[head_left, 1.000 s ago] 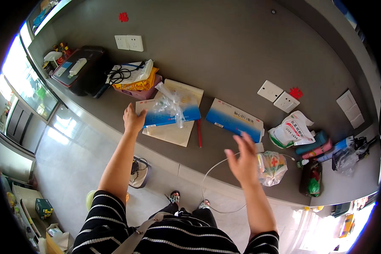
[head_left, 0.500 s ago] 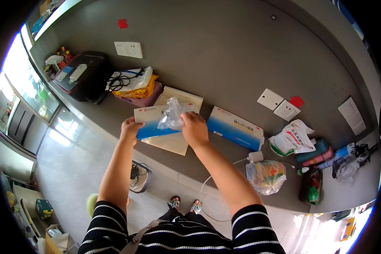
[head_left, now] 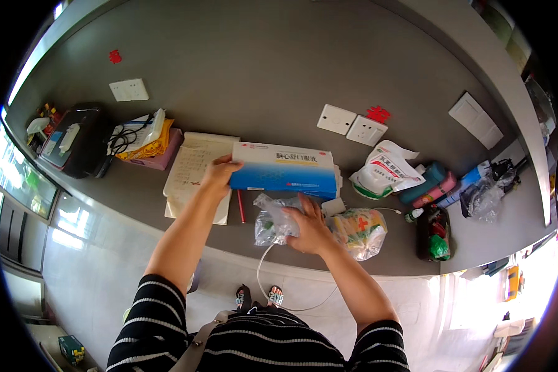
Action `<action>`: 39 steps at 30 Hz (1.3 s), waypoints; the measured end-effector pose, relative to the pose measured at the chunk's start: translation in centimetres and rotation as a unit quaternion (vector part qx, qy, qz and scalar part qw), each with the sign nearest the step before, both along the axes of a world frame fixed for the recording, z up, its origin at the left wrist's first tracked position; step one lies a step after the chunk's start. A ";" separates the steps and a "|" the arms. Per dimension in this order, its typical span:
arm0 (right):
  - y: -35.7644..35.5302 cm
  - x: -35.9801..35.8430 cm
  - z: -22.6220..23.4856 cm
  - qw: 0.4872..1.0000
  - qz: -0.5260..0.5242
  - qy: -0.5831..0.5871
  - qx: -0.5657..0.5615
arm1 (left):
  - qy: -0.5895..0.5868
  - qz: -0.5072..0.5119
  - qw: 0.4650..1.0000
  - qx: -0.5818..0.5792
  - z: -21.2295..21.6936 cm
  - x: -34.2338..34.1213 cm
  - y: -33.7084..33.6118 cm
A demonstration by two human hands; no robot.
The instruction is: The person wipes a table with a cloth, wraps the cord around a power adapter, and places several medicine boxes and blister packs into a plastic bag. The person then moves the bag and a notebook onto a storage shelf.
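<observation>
Notebook: lying mostly left of the left hand, its matte cream paper showing handwriting, the forearm crossing its lower right part.
Left hand: gripping the left end of the box, thumb and fingers closing on it; of the two hands, this one is nearer the box.
Pen: lying just beside the notebook, slim, straight and red.
Box: stretching rightward from the left hand, its long axis running left to right across the person's front; smooth printed card, white fading into blue. Whether it is resting or being lifted, I cannot tell.
Clear bag: sitting on the person's side of the box, thin, crinkled and glossy, something greenish showing through.
Right hand: covering the bag's right side below the box, fingers spreading somewhat; whether they are pinching the film, I cannot tell.
Adapter: sitting near the right fingertips, white, hard and blocky.
Filled bag: bulging right of the right hand, rounded, shiny and translucent.
</observation>
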State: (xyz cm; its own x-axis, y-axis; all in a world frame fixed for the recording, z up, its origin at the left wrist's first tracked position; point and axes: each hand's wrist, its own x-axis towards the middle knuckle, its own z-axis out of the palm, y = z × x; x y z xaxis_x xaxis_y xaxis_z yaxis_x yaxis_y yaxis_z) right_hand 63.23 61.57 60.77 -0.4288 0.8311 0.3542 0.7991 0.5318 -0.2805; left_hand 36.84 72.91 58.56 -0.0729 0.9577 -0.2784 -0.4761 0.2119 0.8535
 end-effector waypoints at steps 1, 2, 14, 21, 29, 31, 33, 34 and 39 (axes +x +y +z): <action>0.3 0.4 0.3 1.000 -0.001 0.023 -0.007 | -0.017 -0.029 0.999 -0.008 -0.8 1.2 1.3; 0.8 1.2 0.5 0.996 -0.020 0.085 -0.026 | 0.002 -0.029 1.000 -0.013 -0.8 2.5 2.0; 10.5 8.2 -1.8 0.902 -0.335 0.220 -0.159 | 0.657 0.030 0.743 0.121 -2.3 6.9 5.0; 14.2 6.3 -4.2 0.867 -0.400 0.175 -0.241 | 0.541 -0.040 0.838 0.066 -2.5 6.0 2.2; 13.0 2.7 -3.1 0.902 -0.410 -0.002 0.136 | 0.584 0.158 0.791 0.095 -2.5 -2.7 -2.0; 12.1 1.8 1.0 0.950 -0.171 0.037 0.257 | 0.595 0.196 0.778 0.051 -2.6 -5.7 -3.9; 11.0 -0.6 2.0 0.989 -0.054 0.119 0.067 | 0.627 0.208 0.751 0.021 -2.9 -8.5 -5.7; 10.5 -2.3 2.1 0.987 0.007 0.158 -0.028 | 0.642 0.216 0.736 0.008 -2.8 -9.5 -6.2; 7.2 -10.2 -0.1 0.980 0.071 -0.022 -0.186 | 0.655 0.165 0.721 -0.154 -3.1 -13.0 -6.5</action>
State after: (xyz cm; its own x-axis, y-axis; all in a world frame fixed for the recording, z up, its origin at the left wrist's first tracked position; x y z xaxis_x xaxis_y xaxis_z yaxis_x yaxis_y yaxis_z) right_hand 53.01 68.78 60.70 -0.5570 0.8303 0.0169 0.7406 0.5058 -0.4424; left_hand 23.86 66.43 55.42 -0.6765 0.7353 0.0404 0.6276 0.5471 0.5539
